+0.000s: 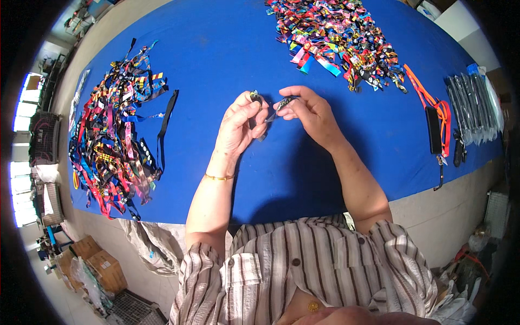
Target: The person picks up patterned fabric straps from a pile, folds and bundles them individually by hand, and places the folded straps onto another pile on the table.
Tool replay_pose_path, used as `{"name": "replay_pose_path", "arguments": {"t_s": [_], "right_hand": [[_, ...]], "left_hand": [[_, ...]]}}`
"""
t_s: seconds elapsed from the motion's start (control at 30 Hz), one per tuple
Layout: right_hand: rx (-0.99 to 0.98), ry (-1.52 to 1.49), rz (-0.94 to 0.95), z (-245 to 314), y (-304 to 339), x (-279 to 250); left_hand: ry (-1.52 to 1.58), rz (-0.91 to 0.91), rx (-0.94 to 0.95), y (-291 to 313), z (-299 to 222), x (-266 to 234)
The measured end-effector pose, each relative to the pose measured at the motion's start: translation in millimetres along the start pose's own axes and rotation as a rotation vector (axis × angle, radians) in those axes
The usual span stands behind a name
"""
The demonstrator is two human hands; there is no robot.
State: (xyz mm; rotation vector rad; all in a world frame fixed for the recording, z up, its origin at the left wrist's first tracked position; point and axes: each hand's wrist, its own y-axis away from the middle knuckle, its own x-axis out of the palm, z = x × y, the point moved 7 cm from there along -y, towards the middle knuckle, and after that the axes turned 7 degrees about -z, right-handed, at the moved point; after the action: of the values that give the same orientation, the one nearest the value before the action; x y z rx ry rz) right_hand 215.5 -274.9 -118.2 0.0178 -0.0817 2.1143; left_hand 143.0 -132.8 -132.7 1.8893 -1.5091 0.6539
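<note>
Both hands are raised over the middle of a blue-covered table, close together. My left hand pinches one part of a dark patterned fabric strap, whose lower end hangs below the fingers. Between thumb and forefinger, my right hand grips another dark patterned part, with a dark tail pointing down to the left. Whether the two parts belong to one strap I cannot tell; the fingers cover much of them.
A pile of colourful straps lies at the left, and a larger heap at the far right. Near the right edge are a black phone on an orange lanyard and several plastic-wrapped dark packs. Cardboard boxes stand on the floor at lower left.
</note>
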Motion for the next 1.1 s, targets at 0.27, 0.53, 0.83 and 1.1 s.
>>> {"name": "replay_pose_path", "arguments": {"t_s": [0.27,0.53,0.83,1.1], "right_hand": [[0.096,-0.081,0.013,-7.2,-3.0,-1.4],[0.085,-0.080,0.137,0.3,2.1,8.3],[0.189,-0.117,0.105,-5.5,1.9,6.3],[0.140,-0.129,0.168,-11.4,-0.4,8.1]], "left_hand": [[-0.175,0.088,-0.032,5.3,6.4,13.7],[-0.319,0.080,-0.040,7.1,10.4,14.9],[-0.356,0.091,-0.058,5.6,11.2,11.9],[-0.375,0.097,-0.021,5.0,10.9,19.2]]}}
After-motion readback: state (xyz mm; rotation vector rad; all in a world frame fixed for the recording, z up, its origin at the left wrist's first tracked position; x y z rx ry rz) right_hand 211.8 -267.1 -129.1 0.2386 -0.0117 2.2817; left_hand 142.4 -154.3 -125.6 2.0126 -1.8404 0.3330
